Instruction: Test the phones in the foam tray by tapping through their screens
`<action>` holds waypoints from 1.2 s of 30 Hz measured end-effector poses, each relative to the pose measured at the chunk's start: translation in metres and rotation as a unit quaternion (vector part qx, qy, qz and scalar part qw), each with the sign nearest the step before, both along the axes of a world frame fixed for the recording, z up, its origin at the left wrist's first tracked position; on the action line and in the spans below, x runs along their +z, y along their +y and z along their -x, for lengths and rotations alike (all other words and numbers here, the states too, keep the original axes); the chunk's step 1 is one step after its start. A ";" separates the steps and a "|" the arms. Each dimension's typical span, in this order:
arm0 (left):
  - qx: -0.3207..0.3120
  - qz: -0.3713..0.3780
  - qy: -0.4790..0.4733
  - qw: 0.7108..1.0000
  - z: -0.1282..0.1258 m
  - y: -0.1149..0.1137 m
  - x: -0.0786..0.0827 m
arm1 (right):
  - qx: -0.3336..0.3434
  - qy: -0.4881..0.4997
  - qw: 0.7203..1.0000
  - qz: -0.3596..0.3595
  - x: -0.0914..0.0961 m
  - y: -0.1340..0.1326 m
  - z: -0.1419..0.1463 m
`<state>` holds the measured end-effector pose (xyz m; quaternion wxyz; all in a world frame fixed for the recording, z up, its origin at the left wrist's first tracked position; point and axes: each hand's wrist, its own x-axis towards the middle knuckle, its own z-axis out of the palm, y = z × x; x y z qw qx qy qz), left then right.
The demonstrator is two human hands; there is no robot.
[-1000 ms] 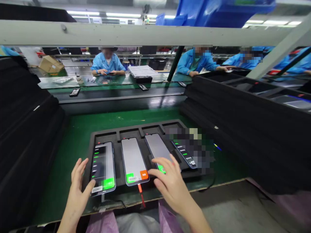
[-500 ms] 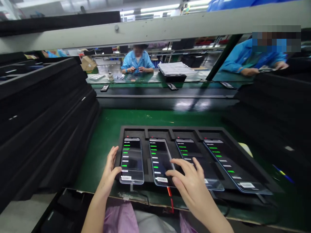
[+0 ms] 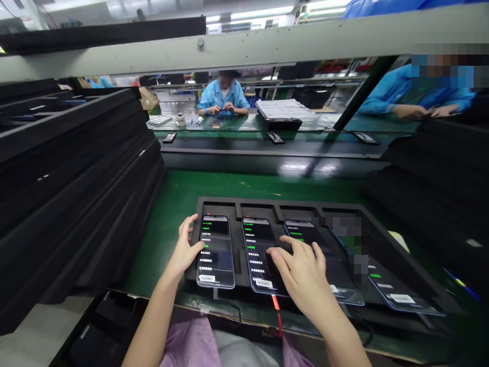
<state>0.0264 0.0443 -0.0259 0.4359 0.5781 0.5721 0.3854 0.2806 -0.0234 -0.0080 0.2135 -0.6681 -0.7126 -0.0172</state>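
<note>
Several smartphones with lit dark screens lie in the compartments of a black foam tray (image 3: 237,244). My left hand (image 3: 186,248) is open at the leftmost phone (image 3: 217,255), its thumb over the left edge of the screen and its fingers along the tray's side. Over the second phone (image 3: 257,260) is my right hand (image 3: 301,265), open, with thumb and forefinger at the screen. It partly covers the third phone (image 3: 300,228). The rightmost phone (image 3: 407,293) lies apart from both hands. Both left phones show lists with green and white lines.
Stacked black foam trays (image 3: 76,188) rise on the left, with another dark stack (image 3: 431,173) on the right. A red cable (image 3: 279,321) hangs below the second phone. Beyond the green table (image 3: 179,191), a conveyor (image 3: 229,145) carries phone parts. Co-workers in blue sit across from me.
The lists on the two left phones have scrolled upward, showing further white lines. My left thumb has moved up its screen. The whole view has shifted slightly.
</note>
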 end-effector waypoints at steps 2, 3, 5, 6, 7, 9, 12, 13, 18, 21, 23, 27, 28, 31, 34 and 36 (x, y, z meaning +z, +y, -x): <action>-0.003 -0.007 0.006 1.000 0.001 -0.003 0.000 | 0.000 0.011 1.000 -0.008 0.001 -0.002 -0.002; -0.006 -0.009 0.008 1.000 0.001 -0.006 0.000 | 0.003 0.019 1.000 -0.010 0.002 -0.003 -0.003; -0.011 -0.012 0.008 1.000 0.002 -0.011 -0.001 | 0.012 0.036 0.999 -0.009 0.003 -0.006 -0.007; -0.014 -0.014 0.007 1.000 0.002 -0.013 -0.002 | 0.018 0.044 0.999 -0.007 0.004 -0.008 -0.009; -0.015 -0.015 0.005 1.000 0.002 -0.014 -0.002 | 0.023 0.050 0.998 -0.004 0.004 -0.010 -0.011; -0.018 -0.017 0.000 1.000 0.002 -0.016 -0.004 | 0.030 0.056 0.998 -0.001 0.004 -0.013 -0.013; -0.020 -0.017 -0.010 1.000 0.001 -0.015 -0.005 | 0.046 0.057 0.997 0.013 0.005 -0.015 -0.011; -0.019 -0.017 -0.014 1.000 0.000 -0.014 -0.005 | 0.051 0.056 0.997 0.021 0.005 -0.015 -0.009; -0.006 -0.016 -0.024 1.000 0.001 -0.013 -0.006 | 0.032 0.052 0.997 0.048 0.008 -0.012 -0.001; 0.005 -0.016 -0.032 0.999 0.001 -0.014 -0.008 | 0.026 0.061 0.997 0.044 0.008 -0.012 -0.013; 0.010 -0.013 -0.040 0.999 0.001 -0.014 -0.009 | -0.007 0.074 0.997 0.012 0.008 -0.014 -0.030; 0.020 -0.002 -0.055 0.998 0.000 -0.014 -0.007 | -0.127 0.098 0.985 -0.057 0.007 -0.026 -0.066; 0.024 0.003 -0.058 0.998 -0.001 -0.015 -0.006 | -0.143 0.103 0.983 -0.059 0.007 -0.029 -0.072; 0.041 0.012 -0.073 0.996 -0.004 -0.017 0.000 | -0.157 0.115 0.980 -0.043 0.007 -0.036 -0.081; 0.066 0.023 -0.087 0.994 -0.007 -0.019 0.006 | -0.143 0.127 0.981 -0.024 0.007 -0.040 -0.081; 0.071 0.037 -0.086 0.993 -0.008 -0.020 0.009 | -0.122 0.136 0.983 -0.007 0.007 -0.040 -0.078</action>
